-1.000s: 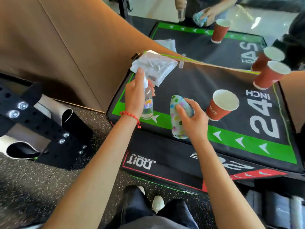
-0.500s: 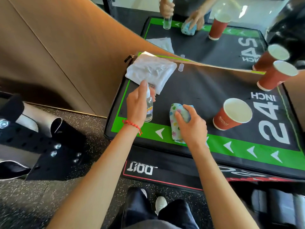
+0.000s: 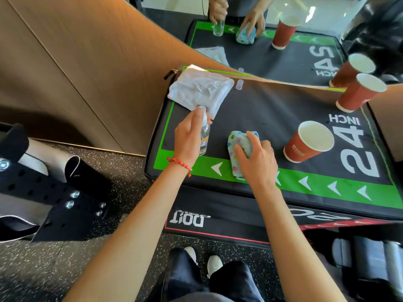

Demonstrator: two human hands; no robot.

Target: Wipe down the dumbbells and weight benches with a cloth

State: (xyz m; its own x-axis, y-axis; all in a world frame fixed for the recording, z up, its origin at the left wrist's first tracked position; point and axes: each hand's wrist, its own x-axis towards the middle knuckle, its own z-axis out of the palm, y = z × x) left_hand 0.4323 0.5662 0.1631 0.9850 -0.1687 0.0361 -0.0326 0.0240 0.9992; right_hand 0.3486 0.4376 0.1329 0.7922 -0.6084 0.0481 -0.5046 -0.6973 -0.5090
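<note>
My left hand (image 3: 189,138) grips a small clear spray bottle (image 3: 205,136) that stands upright on the black and green plyo box (image 3: 272,110). A forefinger lies over the bottle's white top. My right hand (image 3: 256,159) holds a rolled pale-blue cloth with coloured dots (image 3: 236,149), pressing it against the box's top near the green strip. The two hands are a short gap apart.
A white folded bag (image 3: 200,89) lies at the box's far left corner. Two red paper cups (image 3: 308,141) (image 3: 359,92) stand on the right. A mirror behind repeats the scene. A black perforated rack part (image 3: 54,192) sits at left on the speckled floor; dark dumbbells (image 3: 368,260) lie at lower right.
The spray bottle has come down from the air to stand on the box. The cloth has been lowered with it onto the box's top.
</note>
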